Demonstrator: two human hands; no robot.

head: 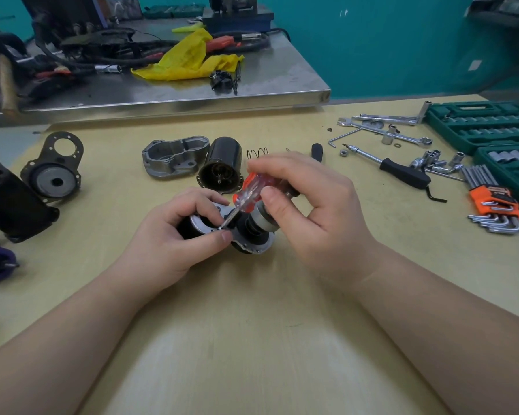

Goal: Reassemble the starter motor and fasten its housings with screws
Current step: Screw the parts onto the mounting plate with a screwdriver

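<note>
On table (252, 339), right hand (309, 205) grips screwdriver (249, 190), left hand (174, 235) holds motor (252, 238)

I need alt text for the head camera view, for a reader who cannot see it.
A person's right hand holds an orange screwdriver with its tip on a starter motor part, which the left hand grips on a tan table. Loose housings, a spring and wrenches lie behind.

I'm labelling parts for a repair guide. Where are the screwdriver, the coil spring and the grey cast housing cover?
screwdriver (250, 190): head view, on its clear orange handle.
coil spring (257, 153): head view, on its middle coils.
grey cast housing cover (174, 157): head view, on its hollow inner face.
</note>
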